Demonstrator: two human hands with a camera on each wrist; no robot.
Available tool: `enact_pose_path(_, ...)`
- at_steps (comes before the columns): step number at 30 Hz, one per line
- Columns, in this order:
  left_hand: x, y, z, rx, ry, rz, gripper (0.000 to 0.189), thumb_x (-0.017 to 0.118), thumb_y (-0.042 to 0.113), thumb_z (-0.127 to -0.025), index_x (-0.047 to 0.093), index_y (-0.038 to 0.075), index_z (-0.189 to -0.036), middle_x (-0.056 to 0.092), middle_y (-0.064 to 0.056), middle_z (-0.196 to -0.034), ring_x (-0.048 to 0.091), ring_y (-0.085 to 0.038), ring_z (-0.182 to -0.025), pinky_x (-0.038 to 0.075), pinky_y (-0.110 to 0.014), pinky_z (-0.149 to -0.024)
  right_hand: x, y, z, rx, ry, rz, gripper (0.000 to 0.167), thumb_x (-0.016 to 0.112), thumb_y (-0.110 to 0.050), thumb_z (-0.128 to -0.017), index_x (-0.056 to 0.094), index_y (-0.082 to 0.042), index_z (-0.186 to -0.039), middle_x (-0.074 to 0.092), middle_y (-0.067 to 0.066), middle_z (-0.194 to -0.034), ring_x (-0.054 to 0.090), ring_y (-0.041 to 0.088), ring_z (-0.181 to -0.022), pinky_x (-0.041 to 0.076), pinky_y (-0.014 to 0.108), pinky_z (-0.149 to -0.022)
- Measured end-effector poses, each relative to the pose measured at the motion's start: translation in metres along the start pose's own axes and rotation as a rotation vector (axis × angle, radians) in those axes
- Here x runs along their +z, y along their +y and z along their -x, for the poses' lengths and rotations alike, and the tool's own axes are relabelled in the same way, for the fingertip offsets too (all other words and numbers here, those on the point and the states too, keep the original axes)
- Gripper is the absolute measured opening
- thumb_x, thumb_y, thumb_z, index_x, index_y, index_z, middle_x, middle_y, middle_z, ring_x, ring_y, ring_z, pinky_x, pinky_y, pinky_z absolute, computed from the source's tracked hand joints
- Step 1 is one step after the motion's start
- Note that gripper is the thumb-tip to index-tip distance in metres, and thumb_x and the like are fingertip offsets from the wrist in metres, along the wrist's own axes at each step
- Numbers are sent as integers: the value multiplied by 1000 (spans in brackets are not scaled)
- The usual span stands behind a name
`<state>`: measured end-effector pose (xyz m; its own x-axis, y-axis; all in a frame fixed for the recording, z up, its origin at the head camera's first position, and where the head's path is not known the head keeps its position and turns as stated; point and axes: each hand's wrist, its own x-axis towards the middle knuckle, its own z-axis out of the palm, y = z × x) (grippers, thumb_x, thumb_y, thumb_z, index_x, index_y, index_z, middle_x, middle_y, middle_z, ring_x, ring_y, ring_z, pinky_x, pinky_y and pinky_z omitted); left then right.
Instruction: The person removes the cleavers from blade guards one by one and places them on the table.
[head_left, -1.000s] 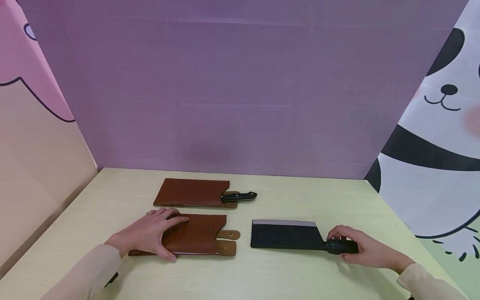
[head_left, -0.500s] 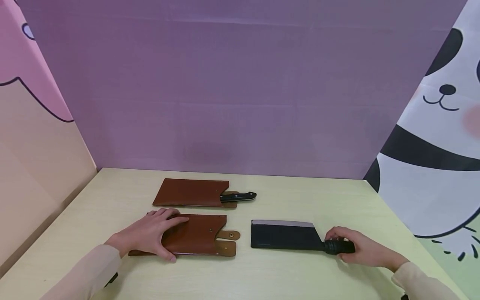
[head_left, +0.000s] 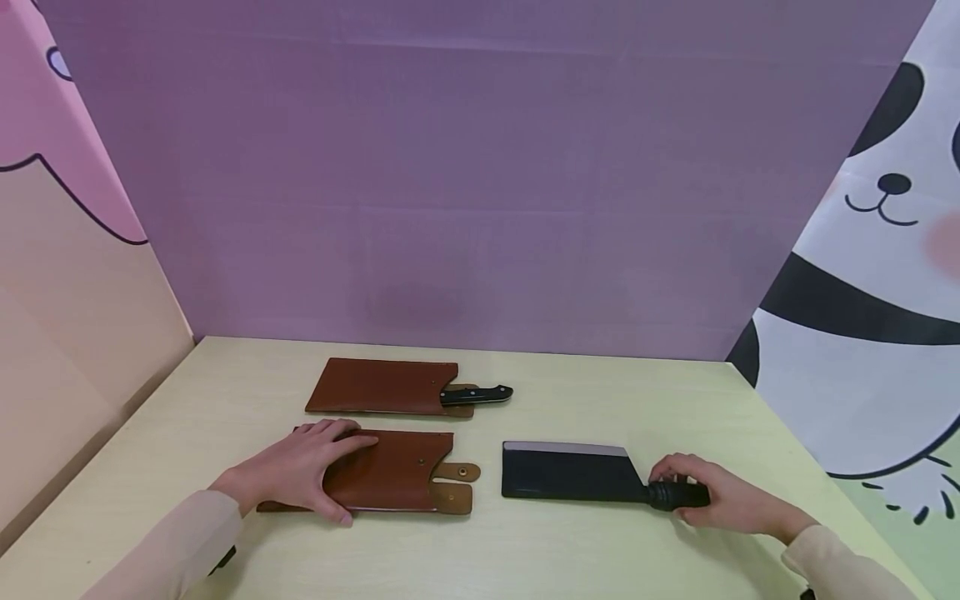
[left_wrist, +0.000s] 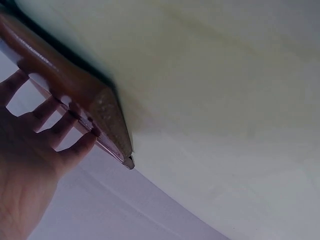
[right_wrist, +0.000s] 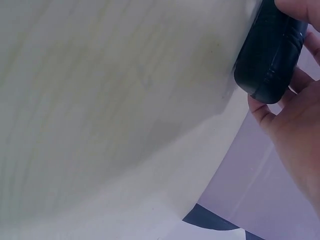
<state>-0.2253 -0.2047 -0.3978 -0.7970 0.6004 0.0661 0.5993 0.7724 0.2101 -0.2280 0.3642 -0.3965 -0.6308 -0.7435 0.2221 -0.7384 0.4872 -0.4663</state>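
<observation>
My left hand (head_left: 303,462) rests with spread fingers across a brown leather knife sheath (head_left: 393,467), its thumb at the near edge. In the left wrist view, the fingertips (left_wrist: 92,134) touch the sheath's (left_wrist: 65,75) surface. The sheath's opening faces right, with a loose snap strap (head_left: 459,472) beside it. To the right, my right hand (head_left: 731,500) grips the black handle of a cleaver (head_left: 570,473), whose broad dark blade points left toward the opening, apart from it. The right wrist view shows the handle butt (right_wrist: 265,65) between thumb and fingers.
Behind lies a second brown leather sheath (head_left: 390,387) with a black-handled knife (head_left: 480,395) in it. All of this is on a pale wooden table (head_left: 525,558). A purple backdrop (head_left: 480,192) rises at the far edge, with cartoon-printed panels at both sides.
The right hand and the cleaver's handle have shifted slightly left over the first half second, then held still. The left hand and the sheath under it stay in place.
</observation>
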Motion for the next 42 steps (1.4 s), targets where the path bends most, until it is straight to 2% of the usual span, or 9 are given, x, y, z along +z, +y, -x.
enact_pose_path(8,1,-2,0,-17,-21,20,100,60,79,-57,39,25,-138,37,-7,-137,36,-30,-126,32,-58,-95,-3,-2,-1,96,-53,-33,41,71,-6,-75,53,-13,-111,55,-5,-99,48,4,-86,42,20,-74)
enact_pose_path(15,0,-4,1,7,-39,65,102,62,77,-58,36,24,-141,31,-10,-143,31,-32,-131,27,-61,-97,-6,-3,-3,102,-88,-53,38,70,-9,-77,53,-14,-110,56,-4,-100,50,4,-85,42,21,-72)
enact_pose_path(24,-4,-3,3,18,-51,83,100,63,74,-60,35,23,-141,30,-11,-143,29,-33,-131,26,-61,-98,-9,2,-3,164,-108,-49,36,69,-14,-79,52,-11,-111,55,-6,-102,50,3,-86,43,22,-70)
enact_pose_path(30,-8,-5,2,30,-25,89,99,65,73,-59,37,23,-140,31,-12,-144,29,-34,-132,23,-60,-100,-13,-3,-8,183,-115,-104,35,67,-14,-82,51,-12,-113,56,-3,-101,50,3,-87,41,23,-63)
enact_pose_path(37,-14,-6,-4,51,25,66,92,67,68,-63,40,21,-137,34,-13,-142,33,-34,-129,26,-60,-100,-17,-11,-15,194,-95,-49,35,65,-19,-84,50,-12,-114,56,1,-103,51,7,-88,36,24,-61)
enact_pose_path(42,-15,-7,-6,45,36,53,91,67,66,-65,40,19,-137,35,-12,-141,35,-33,-128,28,-58,-100,-16,-15,-23,175,-58,-27,32,64,-19,-85,50,-11,-113,55,2,-102,53,12,-87,37,26,-61)
